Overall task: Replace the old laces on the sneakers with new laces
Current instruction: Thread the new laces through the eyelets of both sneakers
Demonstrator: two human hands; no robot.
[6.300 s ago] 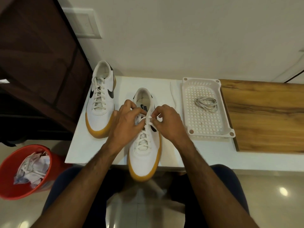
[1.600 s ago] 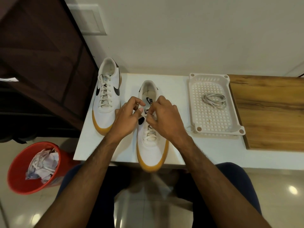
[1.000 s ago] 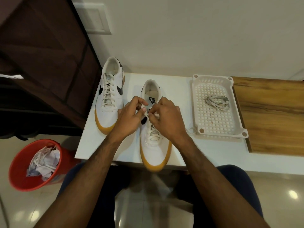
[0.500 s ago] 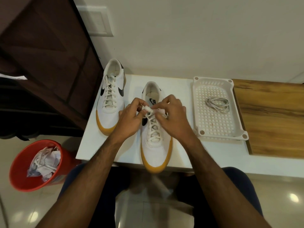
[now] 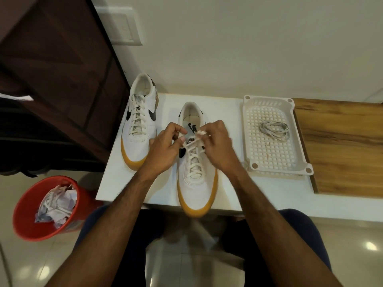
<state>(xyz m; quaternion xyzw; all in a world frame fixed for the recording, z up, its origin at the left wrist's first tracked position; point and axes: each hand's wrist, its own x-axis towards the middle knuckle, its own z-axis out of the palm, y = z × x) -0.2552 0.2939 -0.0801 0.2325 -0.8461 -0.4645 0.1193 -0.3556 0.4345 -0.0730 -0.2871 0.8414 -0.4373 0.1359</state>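
White lace [image 5: 193, 160] on the near sneaker [image 5: 195, 172] at the table's [image 5: 128, 183] front edge: our left hand [image 5: 165, 150] and right hand [image 5: 217, 146] each pinch an end, probably at the top eyelets. We should pull both ends evenly, keeping them flat.

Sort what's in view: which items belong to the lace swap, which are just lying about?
In the job:
near sneaker, both hands at its top eyelets
lace ends, pinched by left hand and right hand
far sneaker, laced
coiled lace in white tray

Lying about:
red bin with crumpled paper
wooden board
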